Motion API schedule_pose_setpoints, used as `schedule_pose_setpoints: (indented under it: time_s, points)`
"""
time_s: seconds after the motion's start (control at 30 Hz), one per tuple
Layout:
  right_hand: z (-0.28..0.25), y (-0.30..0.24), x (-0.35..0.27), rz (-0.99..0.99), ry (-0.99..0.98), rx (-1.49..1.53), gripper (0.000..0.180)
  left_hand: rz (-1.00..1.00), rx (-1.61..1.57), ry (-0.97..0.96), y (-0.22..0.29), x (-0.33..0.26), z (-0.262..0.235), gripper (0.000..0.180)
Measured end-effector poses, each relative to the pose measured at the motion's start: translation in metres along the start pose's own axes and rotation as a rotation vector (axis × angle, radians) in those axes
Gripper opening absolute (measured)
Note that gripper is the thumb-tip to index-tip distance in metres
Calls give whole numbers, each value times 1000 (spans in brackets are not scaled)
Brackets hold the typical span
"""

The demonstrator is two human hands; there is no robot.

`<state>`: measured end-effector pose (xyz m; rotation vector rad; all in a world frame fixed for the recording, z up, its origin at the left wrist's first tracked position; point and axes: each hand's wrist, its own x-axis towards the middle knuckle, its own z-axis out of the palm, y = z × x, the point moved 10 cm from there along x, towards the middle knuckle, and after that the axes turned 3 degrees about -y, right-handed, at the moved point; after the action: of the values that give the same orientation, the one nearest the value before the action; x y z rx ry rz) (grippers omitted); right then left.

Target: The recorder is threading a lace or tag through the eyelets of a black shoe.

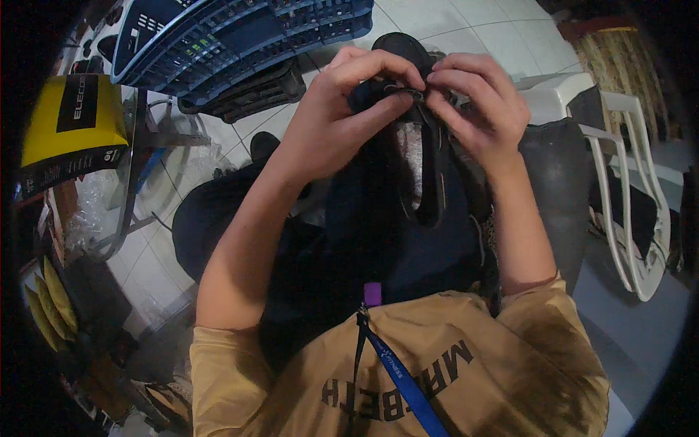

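Note:
A black shoe [435, 182] rests on my lap, toe pointing away from me and heel toward me. Pale, shiny material shows inside its opening. My left hand [357, 98] comes in from the left side, its thumb and forefinger pinched on a thin dark lace or strap [413, 94] at the top of the shoe. From the right, my right hand [477, 98] has its fingertips pressed together at the same spot, almost touching the left fingertips. The fingers partly cover the fastening, so its exact form cannot be made out.
A blue plastic crate [240, 44] stands at the far left above a black crate [255, 95]. A yellow and black box [73, 124] sits at the left beside a metal-framed stand [131, 167]. To the right is a white plastic chair [633, 197]. A blue lanyard [404, 371] hangs over my shirt.

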<state>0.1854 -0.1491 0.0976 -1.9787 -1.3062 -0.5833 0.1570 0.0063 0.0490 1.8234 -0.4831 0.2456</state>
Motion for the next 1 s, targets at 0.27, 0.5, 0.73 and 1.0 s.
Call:
schedule_pose_setpoints:
  time_s: [0.27,0.5,0.73,1.0]
  points:
    - [3,10,10,-75,-41,-16,26,-19,-59,-16,-7,-2,5,20]
    - [17,24,4,118,-182,158,25,50,53,22,-1,-4,-4,25]
    - [6,22,-11,218,-169,138,30,42,91,100,4,-1,-20,25]
    - [-2,15,-37,553,-37,174,40,16,206,58,2,-2,-27,26]
